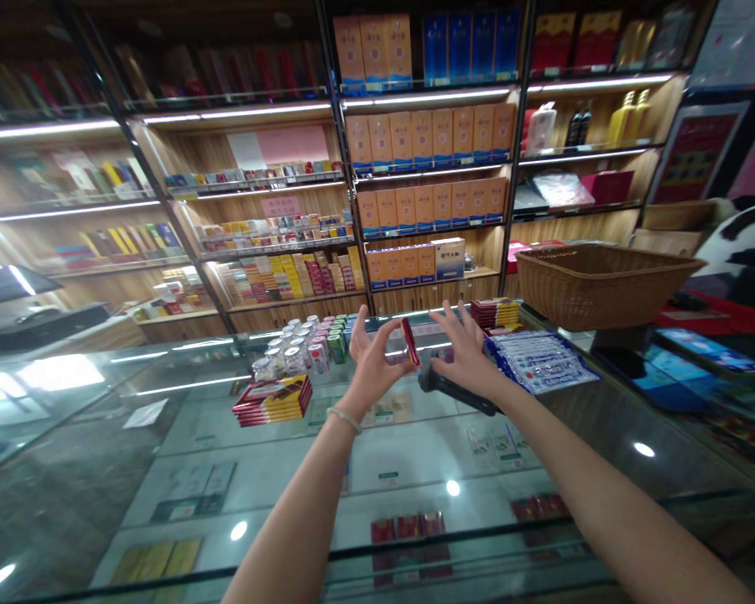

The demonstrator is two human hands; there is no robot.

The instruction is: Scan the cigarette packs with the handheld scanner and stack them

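Observation:
My left hand (376, 356) pinches a thin red and yellow packet (408, 342) on edge between thumb and finger, above the glass counter. To its right, my right hand (462, 346) has its fingers spread and holds nothing. Below that hand a dark handheld scanner (462, 394) lies on the glass. Left of my left hand is a stack of red and yellow packets (273, 401), with rows of clear-topped containers (293, 348) behind it. Another red and yellow stack (496, 313) stands beyond my right hand. Blue and white packages (541, 359) lie to the right.
A wicker basket (604, 289) stands at the back right of the glass counter (390, 453). A lit screen (685, 382) is on the right. Shelves with orange boxes (424, 141) and other goods line the wall behind. Red packs (408, 537) show under the glass.

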